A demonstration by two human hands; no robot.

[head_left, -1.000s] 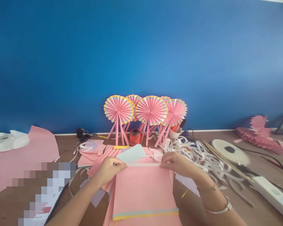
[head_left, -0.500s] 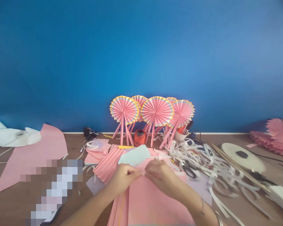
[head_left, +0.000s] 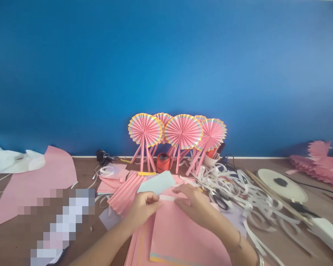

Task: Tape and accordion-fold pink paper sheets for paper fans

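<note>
A sheet of pink paper (head_left: pixel 183 236) with a yellow and blue lower edge lies in front of me, a white strip (head_left: pixel 167 198) along its top edge. My left hand (head_left: pixel 145 207) pinches the sheet's top left corner between thumb and fingers. Over the top edge, my right hand (head_left: pixel 195 205) rests with thumb and fingers apart, the thumb on or close to the paper by the strip. More pink folded paper (head_left: pixel 137 245) lies under the sheet. Just beyond my hands are a pleated pink piece (head_left: pixel 127 192) and a pale blue paper (head_left: pixel 158 183).
Several pink pleated fans (head_left: pixel 183 131) stand by the blue wall, near an orange tape roll (head_left: pixel 163 162). Tangled white strips (head_left: pixel 233 184), scissors (head_left: pixel 220 202) and a pale round disc (head_left: pixel 283 184) lie to the right. A large pink sheet (head_left: pixel 44 184) lies left.
My right hand's fingers have spread from a pinch at the top edge, uncovering the white strip. The pink sheet has tilted slightly and its coloured lower edge shows more. My left hand still pinches the corner.
</note>
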